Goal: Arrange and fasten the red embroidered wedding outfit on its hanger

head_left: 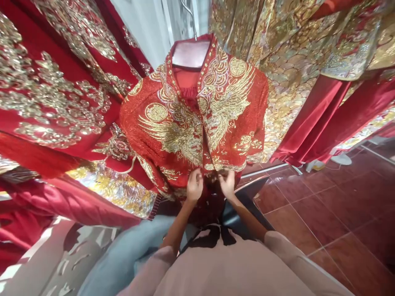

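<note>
A red jacket (256, 98) with gold embroidery hangs in front of me on a hanger (191, 16) with a metal hook. Its front edges part below the chest, and darker red cloth shows at the neck. My left hand (194, 186) pinches the lower front edge on the left side. On the opposite edge, my right hand (227, 183) has its fingers closed on the hem. A dark gap lies between the two hands. Both forearms reach up from the bottom of the view.
Red garments with silvery beading (61, 107) hang close on the left. Gold patterned garments (286, 86) and red cloth (311, 119) hang on the right. Reddish floor tiles (308, 205) lie at the lower right. My knee in blue jeans (123, 250) is at the lower left.
</note>
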Demonstrator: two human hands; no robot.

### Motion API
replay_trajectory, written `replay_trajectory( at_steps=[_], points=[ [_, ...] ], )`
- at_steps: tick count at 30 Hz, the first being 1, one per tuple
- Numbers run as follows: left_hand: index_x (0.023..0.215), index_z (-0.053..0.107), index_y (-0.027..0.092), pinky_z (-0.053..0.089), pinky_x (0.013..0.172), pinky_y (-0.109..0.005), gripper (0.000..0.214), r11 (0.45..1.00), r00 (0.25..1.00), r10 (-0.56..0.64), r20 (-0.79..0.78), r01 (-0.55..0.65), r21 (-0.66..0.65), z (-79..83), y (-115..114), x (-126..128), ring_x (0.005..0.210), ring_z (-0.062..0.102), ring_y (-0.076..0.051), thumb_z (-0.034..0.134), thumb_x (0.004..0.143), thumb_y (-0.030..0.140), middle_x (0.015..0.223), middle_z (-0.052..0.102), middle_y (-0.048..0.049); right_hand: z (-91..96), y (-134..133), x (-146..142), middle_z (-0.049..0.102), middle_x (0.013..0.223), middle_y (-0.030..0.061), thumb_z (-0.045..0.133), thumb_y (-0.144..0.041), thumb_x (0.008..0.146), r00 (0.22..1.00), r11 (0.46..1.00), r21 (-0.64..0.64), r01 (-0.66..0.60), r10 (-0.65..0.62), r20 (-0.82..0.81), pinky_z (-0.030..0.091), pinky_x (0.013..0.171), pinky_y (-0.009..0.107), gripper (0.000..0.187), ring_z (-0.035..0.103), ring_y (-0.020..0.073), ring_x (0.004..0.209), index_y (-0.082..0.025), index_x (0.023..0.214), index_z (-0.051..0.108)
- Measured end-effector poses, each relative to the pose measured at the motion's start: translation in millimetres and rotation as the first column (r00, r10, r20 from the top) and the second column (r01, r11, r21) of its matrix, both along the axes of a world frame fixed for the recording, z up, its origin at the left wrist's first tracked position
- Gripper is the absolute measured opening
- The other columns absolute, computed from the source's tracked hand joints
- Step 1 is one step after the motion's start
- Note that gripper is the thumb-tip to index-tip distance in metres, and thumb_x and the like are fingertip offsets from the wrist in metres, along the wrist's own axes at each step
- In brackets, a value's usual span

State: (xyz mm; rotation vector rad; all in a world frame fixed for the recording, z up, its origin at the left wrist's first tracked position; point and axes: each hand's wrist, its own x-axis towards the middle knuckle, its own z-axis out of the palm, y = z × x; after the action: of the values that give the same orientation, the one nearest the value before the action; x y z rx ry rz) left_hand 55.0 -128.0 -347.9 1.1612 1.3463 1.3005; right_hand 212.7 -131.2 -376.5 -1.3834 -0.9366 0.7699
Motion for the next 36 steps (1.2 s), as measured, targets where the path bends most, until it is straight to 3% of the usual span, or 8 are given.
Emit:
replay_trajectory(
  at_steps=[2,4,9,13,18,24,29,36],
  points=[
    [0.076,0.064,0.019,0.041,0.097,-0.036,0.008,0.984,0.997,0.050,0.063,-0.038,-0.175,-36.3,-24.3,-20.9,0.106,0.056,-0.027,0.064,0.071,0.025,0.090,0.064,-0.0091,-16.0,-3.3,17.6,0.053,0.115,0.0126,0.063,-0.028,0.064,0.984,0.992,-0.077,0.098,-0.108,-0.139,0.043,0.096,0.043,0.049,0.051,0.0241,0.111,-0.019,0.109,0.046],
    [0.071,0.060,0.018,0.045,0.089,-0.040,0.014,0.947,0.988,0.093,0.119,-0.050,-0.319,-63.6,-42.2,-38.7,0.099,0.058,-0.029,0.068,0.068,0.029,0.077,0.061,-0.0077,-24.5,-2.4,31.1,0.058,0.107,0.0086,0.066,-0.033,0.062,0.967,0.991,-0.125,0.046,-0.076,-0.245,0.047,0.089,0.042,0.052,0.057,0.0221,0.103,-0.020,0.108,0.044],
    [0.083,0.060,0.018,0.046,0.084,-0.039,0.033,0.862,0.924,0.145,0.352,0.056,-0.503,-86.4,-49.1,-55.5,0.098,0.061,-0.026,0.076,0.062,0.038,0.090,0.064,-0.0082,-26.1,-5.0,33.9,0.066,0.083,0.0016,0.075,-0.038,0.054,0.852,0.972,-0.146,-0.184,0.084,-0.516,0.053,0.072,0.036,0.049,0.065,0.0196,0.080,-0.021,0.094,0.050],
    [0.086,0.062,0.018,0.048,0.086,-0.034,0.032,0.876,0.825,0.170,0.539,0.124,-0.466,-83.7,-39.6,-53.0,0.096,0.063,-0.022,0.073,0.065,0.040,0.093,0.067,-0.0075,-24.8,-22.9,23.7,0.069,0.086,0.0022,0.078,-0.036,0.053,0.797,0.973,-0.135,-0.186,0.068,-0.600,0.054,0.069,0.032,0.046,0.066,0.0182,0.076,-0.020,0.089,0.055],
    [0.083,0.059,0.020,0.050,0.072,-0.023,0.027,0.887,0.772,0.214,0.599,0.103,-0.451,-73.8,-43.1,-54.3,0.077,0.063,-0.013,0.073,0.060,0.020,0.080,0.066,0.0010,-12.6,-44.7,19.2,0.069,0.077,0.0021,0.078,-0.035,0.053,0.820,0.976,-0.215,-0.032,-0.097,-0.564,0.054,0.061,0.031,0.046,0.065,0.0182,0.067,-0.017,0.091,0.059],
    [0.074,0.056,0.016,0.041,0.051,-0.020,0.024,0.902,0.773,0.094,0.627,0.200,-0.382,-48.1,-51.4,-33.7,0.055,0.052,-0.009,0.070,0.056,0.018,0.064,0.057,0.0037,16.3,-58.7,7.1,0.070,0.072,0.0024,0.078,-0.026,0.051,0.815,0.961,-0.158,-0.228,0.100,-0.571,0.054,0.069,0.033,0.036,0.065,0.0182,0.066,-0.016,0.082,0.064],
    [0.070,0.057,0.017,0.046,0.060,-0.023,0.016,0.924,0.758,0.039,0.652,0.222,-0.313,-25.7,-57.4,-3.8,0.061,0.054,-0.011,0.063,0.057,0.023,0.066,0.058,0.0017,25.4,-64.4,1.2,0.071,0.078,0.0021,0.077,-0.014,0.046,0.790,0.958,-0.137,-0.254,0.123,-0.600,0.052,0.075,0.029,0.033,0.065,0.0154,0.073,-0.016,0.077,0.066],
    [0.074,0.061,0.018,0.049,0.070,-0.027,0.027,0.931,0.731,0.028,0.681,0.228,-0.283,-6.3,-62.7,21.4,0.068,0.058,-0.013,0.077,0.055,0.029,0.070,0.061,0.0025,36.0,-65.6,0.1,0.070,0.079,0.0012,0.076,-0.015,0.049,0.750,0.951,-0.074,-0.301,0.188,-0.635,0.052,0.073,0.030,0.032,0.065,0.0155,0.069,-0.017,0.080,0.065]
  ],
)
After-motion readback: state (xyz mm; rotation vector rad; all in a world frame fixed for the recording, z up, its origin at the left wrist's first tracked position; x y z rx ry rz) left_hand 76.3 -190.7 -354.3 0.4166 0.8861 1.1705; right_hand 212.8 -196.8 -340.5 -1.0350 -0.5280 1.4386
